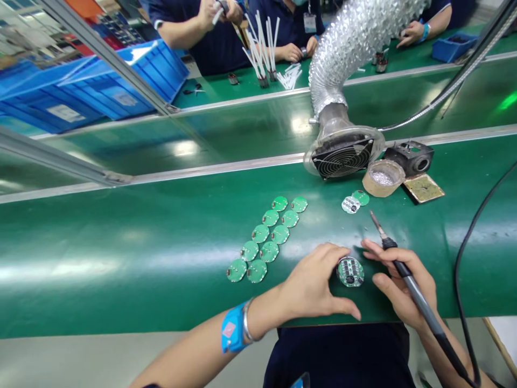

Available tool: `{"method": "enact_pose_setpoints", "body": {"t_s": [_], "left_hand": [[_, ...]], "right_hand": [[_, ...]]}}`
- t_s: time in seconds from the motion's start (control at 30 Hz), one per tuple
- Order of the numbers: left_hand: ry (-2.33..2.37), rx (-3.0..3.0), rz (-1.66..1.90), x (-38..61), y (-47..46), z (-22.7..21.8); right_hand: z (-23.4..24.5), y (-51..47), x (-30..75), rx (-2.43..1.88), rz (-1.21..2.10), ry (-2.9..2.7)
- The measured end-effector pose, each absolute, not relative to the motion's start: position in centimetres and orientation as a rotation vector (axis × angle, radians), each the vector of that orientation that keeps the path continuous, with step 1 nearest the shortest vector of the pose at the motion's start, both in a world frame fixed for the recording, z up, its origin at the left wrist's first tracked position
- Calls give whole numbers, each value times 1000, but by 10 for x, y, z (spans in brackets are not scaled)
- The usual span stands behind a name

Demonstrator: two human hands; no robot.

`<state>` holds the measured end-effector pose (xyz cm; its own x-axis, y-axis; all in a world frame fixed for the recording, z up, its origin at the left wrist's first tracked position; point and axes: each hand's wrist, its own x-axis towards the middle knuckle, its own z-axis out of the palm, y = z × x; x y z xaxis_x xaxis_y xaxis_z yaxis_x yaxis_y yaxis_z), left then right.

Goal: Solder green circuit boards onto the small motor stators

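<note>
A round circuit board (350,271) with black chips lies near the table's front edge, between my two hands. My left hand (315,280) is open beside it, thumb stretched apart from the fingers; its fingertips are close to the board's upper left edge, and I cannot tell whether they touch. In my right hand (407,285) a soldering iron (410,283) is gripped, its tip pointing up and away over the table. Two rows of round green boards (270,251) lie to the left. Two more boards, one whitish (350,205) and one green (361,198), overlap ahead of the iron.
A fume fan (343,159) on a silver duct (335,64) stands behind the boards. Beside it are a round tub (383,178), an iron stand (410,158) and a sponge tray (424,188). The iron's black cable (464,248) runs down the right. Co-workers sit across, near blue bins (121,81).
</note>
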<state>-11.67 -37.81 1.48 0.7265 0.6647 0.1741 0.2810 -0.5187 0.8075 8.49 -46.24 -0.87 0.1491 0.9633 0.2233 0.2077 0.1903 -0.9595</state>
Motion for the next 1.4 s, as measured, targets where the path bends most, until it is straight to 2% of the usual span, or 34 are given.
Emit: {"method": "enact_pose_setpoints", "body": {"t_s": [0.13,0.23,0.37,0.47,0.57,0.67,0.77,0.9,1.0,1.1,1.27,1.4], "left_hand": [[795,2186,676,-124,-383,23],[976,2151,746,-155,-352,44],[1429,2139,760,-189,-249,65],[1788,2195,652,-188,-155,60],[1903,2152,654,-179,-85,48],[1933,2115,657,-174,-56,41],[1920,2131,648,-173,-72,38],[1641,2338,555,-183,-167,29],[1125,2570,200,-200,-255,19],[962,2625,-31,-222,-306,15],[715,2623,-55,-266,-305,32],[707,2601,19,-285,-295,41]], "right_hand": [[-11,-468,84,-1335,639,-1163],[-15,-471,86,-1463,547,-1184],[-19,-467,85,-1594,374,-1323],[-20,-461,85,-1683,217,-1486],[-24,-458,89,-1716,96,-1578],[-27,-459,95,-1672,3,-1670],[-25,-459,95,-1692,14,-1707],[-19,-437,97,-1524,80,-1894],[-18,-405,108,-1325,91,-2182],[-19,-377,122,-1304,76,-2358],[-24,-365,133,-1323,-53,-2405],[-44,-379,135,-1225,-185,-2356]]}}
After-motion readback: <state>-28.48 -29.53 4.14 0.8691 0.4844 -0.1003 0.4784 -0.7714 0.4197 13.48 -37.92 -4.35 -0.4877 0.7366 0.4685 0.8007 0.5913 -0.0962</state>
